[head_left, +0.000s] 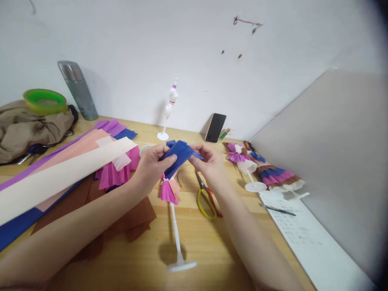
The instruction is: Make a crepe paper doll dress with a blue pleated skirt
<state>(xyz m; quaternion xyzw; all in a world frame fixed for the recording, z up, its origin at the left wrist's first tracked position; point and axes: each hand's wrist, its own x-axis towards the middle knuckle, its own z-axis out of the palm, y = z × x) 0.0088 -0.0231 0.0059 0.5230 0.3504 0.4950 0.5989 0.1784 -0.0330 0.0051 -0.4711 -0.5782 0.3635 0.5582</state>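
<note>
Between my two hands is a piece of blue crepe paper. My left hand pinches its left side, thumb on top. The fingers of my right hand close on a narrow end at the right. Just below the blue paper, a small doll stand with a white pole and round base lies tilted on the table. A pink and peach paper skirt wraps its upper part; the rest is hidden behind the blue paper. Scissors with yellow and red handles lie beside my right wrist.
Crepe paper strips in several colours are piled at left, with brown paper under them. A white mannequin stands by the wall, near a phone. Dressed figures, a pen and a written sheet lie at right. A flask stands back left.
</note>
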